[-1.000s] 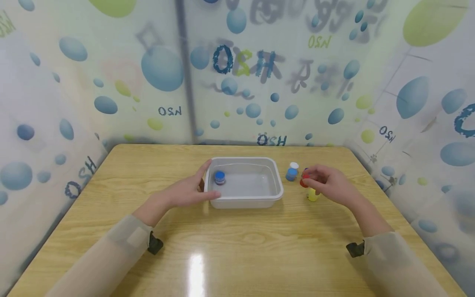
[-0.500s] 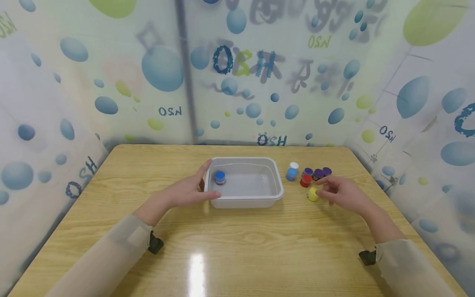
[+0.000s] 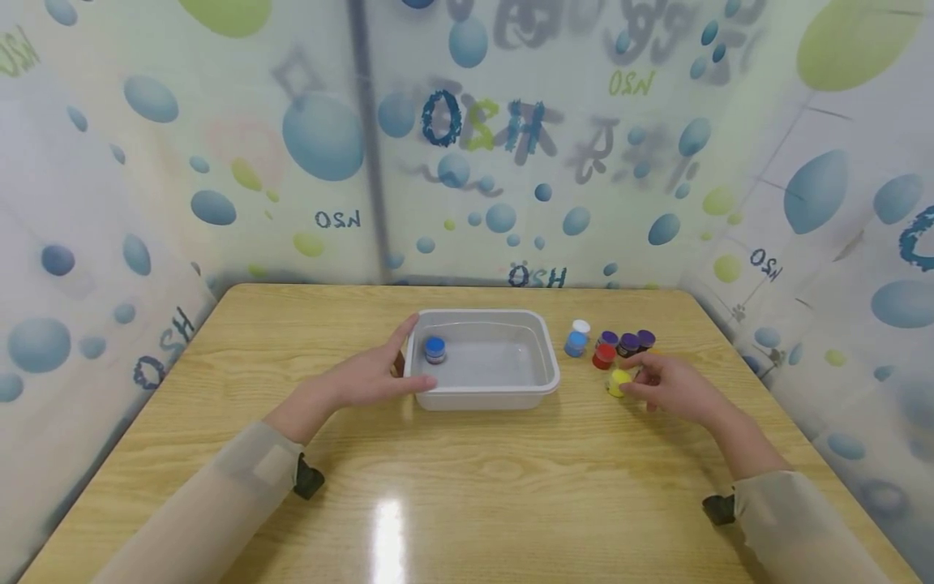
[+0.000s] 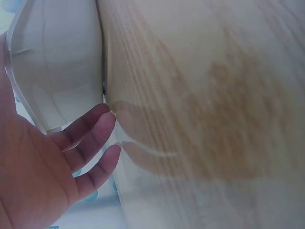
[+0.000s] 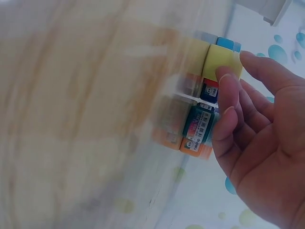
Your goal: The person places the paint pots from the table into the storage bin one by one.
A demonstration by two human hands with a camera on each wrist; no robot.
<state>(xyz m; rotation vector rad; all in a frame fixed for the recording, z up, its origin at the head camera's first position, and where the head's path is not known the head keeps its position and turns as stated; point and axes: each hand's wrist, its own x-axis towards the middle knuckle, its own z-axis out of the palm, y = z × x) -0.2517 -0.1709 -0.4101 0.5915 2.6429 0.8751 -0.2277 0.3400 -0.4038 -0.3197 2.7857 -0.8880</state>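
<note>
My left hand [image 3: 375, 375] holds the left end of a white plastic tub [image 3: 543, 389], thumb over the front rim and a finger at the far corner. In the left wrist view its other fingers [image 4: 97, 131] curl beside the tub wall [image 4: 62, 62], near the table. A small paint jar with a blue lid [image 3: 434, 349] stands inside the tub, at the left. My right hand [image 3: 679, 389] pinches a yellow paint jar [image 3: 617, 383] on the table between thumb and finger. The right wrist view shows the yellow jar [image 5: 220, 59] at the fingertips.
Behind the yellow jar stand a red jar [image 3: 603, 356], several purple-topped jars [image 3: 628, 344], a light blue jar [image 3: 575, 344] and a white-topped jar [image 3: 580, 326]. Patterned curtains [image 3: 467, 186] hang close behind and beside the wooden table [image 3: 496, 487].
My right hand has left the red jar, drawn back to the right and come to the yellow jar. The purple-topped jars have come into sight. The left hand and tub stay put.
</note>
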